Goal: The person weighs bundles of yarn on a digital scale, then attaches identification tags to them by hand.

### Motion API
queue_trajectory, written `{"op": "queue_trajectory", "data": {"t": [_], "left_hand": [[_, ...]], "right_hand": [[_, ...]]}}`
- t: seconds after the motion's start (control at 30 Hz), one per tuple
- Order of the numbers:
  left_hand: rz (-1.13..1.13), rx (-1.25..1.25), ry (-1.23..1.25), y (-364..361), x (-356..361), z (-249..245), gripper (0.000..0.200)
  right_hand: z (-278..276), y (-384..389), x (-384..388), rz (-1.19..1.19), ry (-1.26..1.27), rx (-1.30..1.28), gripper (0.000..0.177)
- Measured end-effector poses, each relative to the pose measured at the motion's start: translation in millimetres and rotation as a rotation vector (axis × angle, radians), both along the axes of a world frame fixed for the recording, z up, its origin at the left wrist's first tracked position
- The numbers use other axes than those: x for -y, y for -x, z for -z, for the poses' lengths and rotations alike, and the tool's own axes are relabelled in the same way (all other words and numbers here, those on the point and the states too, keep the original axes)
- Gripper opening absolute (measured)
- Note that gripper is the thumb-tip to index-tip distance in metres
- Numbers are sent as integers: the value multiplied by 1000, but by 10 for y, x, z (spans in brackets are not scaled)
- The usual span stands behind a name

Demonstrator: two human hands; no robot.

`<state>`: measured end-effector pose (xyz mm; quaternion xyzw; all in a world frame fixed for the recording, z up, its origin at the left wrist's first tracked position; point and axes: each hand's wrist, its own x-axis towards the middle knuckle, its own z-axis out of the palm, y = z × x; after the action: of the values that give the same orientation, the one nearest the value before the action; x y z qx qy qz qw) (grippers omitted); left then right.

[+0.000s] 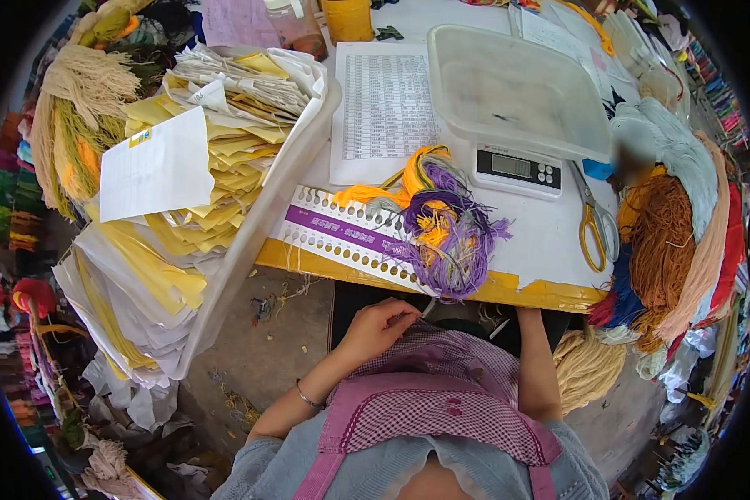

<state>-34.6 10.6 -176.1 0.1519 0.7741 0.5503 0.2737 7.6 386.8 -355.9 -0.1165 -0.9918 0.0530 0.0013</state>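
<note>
Things look partway along to me: coloured threads (448,242) lie bunched over the punched card (342,236) mid-frame, ends loose, my left hand (377,328) below with fingers drawn together, grip unclear, my right hidden beneath the table (550,293), so I can't tell.

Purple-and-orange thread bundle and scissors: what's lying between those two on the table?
Nothing but bare white tabletop separates the thread bundle from the scissors. The head view shows that stretch, just in front of the digital scale.
</note>
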Motion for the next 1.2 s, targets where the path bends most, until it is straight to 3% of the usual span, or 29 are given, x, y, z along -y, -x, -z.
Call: {"op": "queue_trajectory", "data": {"t": [0.33,0.37,0.4,0.43,0.47,0.5,0.57,0.6,0.67,0.7,0.73,0.8,0.87,0.93,1.03,1.13,1.2], "left_hand": [[20,-8,-3,-9,-24,-139,15],[41,-47,-21,-13,0,-111,16],[39,-18,-22,-6,-9,-154,16],[34,8,-20,-6,1,-216,16],[38,23,-1,-5,46,-195,15],[31,35,19,-7,100,-148,15],[15,97,-42,1,150,-51,15],[26,111,-64,4,141,-30,15],[35,141,-78,-1,78,-120,16],[48,123,-76,-14,42,-154,15],[58,104,-75,-26,1,-182,15],[58,126,-83,-54,-91,-288,15],[47,121,-117,-94,-149,-291,15],[40,112,-110,-116,-168,-257,15],[1,149,-84,-159,-172,-287,15],[-5,107,-88,-123,-166,-346,16],[-12,81,-90,-95,-160,-389,15]], "right_hand": [[-175,-19,242,-48,50,39,48],[-377,-110,404,-83,60,105,48],[-1009,-158,650,-156,69,217,50],[-1296,-184,697,-194,329,643,42],[-1651,-248,690,-355,583,614,38],[-2044,-315,691,-538,825,559,35],[-2882,-285,552,-628,1030,490,24],[-3121,-328,396,-520,1004,315,25],[-3696,-302,69,-103,703,-126,18],[-3867,-198,-156,-14,735,-415,9],[-3867,0,-562,-8,540,-672,11],[-4285,386,-1252,137,129,-926,25],[-4448,801,-2014,375,-144,-996,28],[-4404,1077,-2470,455,-410,-857,34],[-4149,1351,-2851,790,-66,-539,52],[-4142,1226,-2768,801,-5,-872,33],[-4155,1008,-2701,581,56,-1109,28]]}}
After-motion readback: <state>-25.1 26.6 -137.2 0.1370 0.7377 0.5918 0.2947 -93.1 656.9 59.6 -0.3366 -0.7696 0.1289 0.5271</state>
